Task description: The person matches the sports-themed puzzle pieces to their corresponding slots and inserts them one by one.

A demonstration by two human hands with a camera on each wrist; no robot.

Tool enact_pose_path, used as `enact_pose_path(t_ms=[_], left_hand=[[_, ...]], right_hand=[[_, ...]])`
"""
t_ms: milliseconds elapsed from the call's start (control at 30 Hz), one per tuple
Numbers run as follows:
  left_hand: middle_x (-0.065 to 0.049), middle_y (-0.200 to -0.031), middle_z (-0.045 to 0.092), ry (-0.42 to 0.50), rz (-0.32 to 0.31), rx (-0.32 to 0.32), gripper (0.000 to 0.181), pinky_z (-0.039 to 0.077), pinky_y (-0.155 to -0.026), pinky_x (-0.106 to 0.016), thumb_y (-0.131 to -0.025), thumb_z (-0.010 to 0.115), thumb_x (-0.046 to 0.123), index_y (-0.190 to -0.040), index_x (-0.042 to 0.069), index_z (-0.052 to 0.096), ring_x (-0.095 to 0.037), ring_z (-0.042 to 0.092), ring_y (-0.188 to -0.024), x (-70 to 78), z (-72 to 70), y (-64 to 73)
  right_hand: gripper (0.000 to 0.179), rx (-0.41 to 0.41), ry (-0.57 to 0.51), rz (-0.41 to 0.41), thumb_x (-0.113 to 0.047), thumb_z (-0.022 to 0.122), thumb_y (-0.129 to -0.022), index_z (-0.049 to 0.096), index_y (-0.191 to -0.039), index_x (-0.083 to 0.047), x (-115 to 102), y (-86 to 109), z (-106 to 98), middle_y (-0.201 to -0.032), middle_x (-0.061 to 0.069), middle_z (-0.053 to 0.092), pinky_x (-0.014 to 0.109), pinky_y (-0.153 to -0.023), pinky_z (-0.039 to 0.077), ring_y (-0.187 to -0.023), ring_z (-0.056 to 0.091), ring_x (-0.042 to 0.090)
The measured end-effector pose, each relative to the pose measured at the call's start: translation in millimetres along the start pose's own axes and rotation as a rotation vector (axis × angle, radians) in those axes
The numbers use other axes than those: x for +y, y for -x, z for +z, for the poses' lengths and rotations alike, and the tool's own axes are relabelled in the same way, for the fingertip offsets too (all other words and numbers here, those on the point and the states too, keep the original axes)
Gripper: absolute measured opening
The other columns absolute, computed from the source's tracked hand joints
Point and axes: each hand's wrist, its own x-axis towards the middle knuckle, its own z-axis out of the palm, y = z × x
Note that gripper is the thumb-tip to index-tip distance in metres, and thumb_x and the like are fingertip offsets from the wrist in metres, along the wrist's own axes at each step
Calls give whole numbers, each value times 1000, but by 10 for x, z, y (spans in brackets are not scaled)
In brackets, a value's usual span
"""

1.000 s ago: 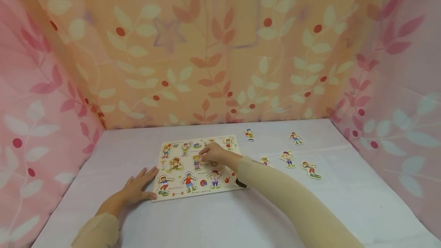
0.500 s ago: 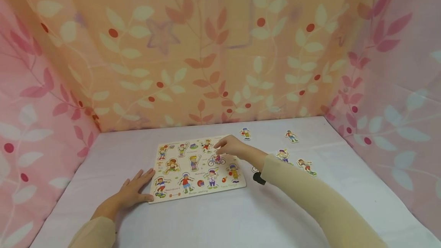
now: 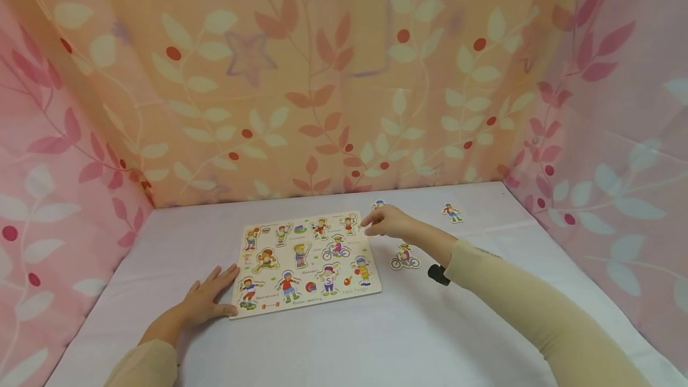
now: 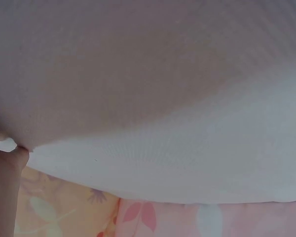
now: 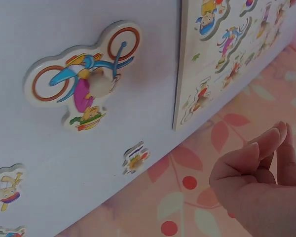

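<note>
A pale puzzle board [image 3: 286, 252] with printed sports figures lies on the white table. My left hand [image 3: 206, 300] rests at its left edge, fingers spread and thumb by the near corner; in the left wrist view only part of that hand [image 4: 7, 168] shows. Off the board's far right corner hovers my right hand [image 3: 395, 224], fingers loosely bent. The right wrist view shows the same hand [image 5: 259, 190] with nothing between its fingertips. Below it lies a loose cyclist puzzle piece [image 3: 405, 257] with a knob. A blue-capped piece [image 3: 379, 203] is mostly hidden behind the right hand.
Another loose figure piece [image 3: 452, 212] lies at the back right. The right sleeve [image 3: 516, 279] covers part of the table; more pieces, such as a capped figure [image 5: 7, 190], show in the right wrist view. Leaf-patterned cloth [image 3: 301, 76] surrounds the table.
My right hand has moved right, from over the middle of the board to beyond its far right corner, uncovering the cyclist piece. The left hand stays at the board's edge.
</note>
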Motion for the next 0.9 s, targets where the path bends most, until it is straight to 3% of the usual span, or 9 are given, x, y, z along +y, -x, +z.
enact_pose_path(t_ms=[167,367,600,900], left_hand=[[-27,-154,22,-5,4,2,98,-2,-103,-74,-75,79,38,-148,-4,30,-54,5,-140,16,-16,7],[-27,-154,22,-12,6,-3,97,-1,-103,-74,-76,79,38,-148,-4,30,-55,6,-139,19,-13,4],[-27,-155,21,5,7,-4,98,-3,-103,-74,-76,78,40,-148,-4,30,-55,4,-140,26,-5,5],[-26,-155,20,6,-7,-15,99,-4,-104,-74,-76,78,42,-149,-3,29,-54,3,-140,35,-11,14]], right_hand=[[29,3,-11,46,-10,66,-91,67,-119,0,144,84,-110,-95,8,60,51,-88,47,-88,54,23],[32,20,-22,88,-12,66,-91,65,-121,0,293,205,-194,-95,8,57,46,-81,46,-91,51,25],[34,73,-80,157,-12,66,-92,63,-124,-1,528,312,-258,-104,10,60,58,-92,44,-99,52,27],[35,140,-150,216,-13,68,-91,63,-124,-2,826,368,-211,-112,12,59,38,-77,45,-97,52,24]])
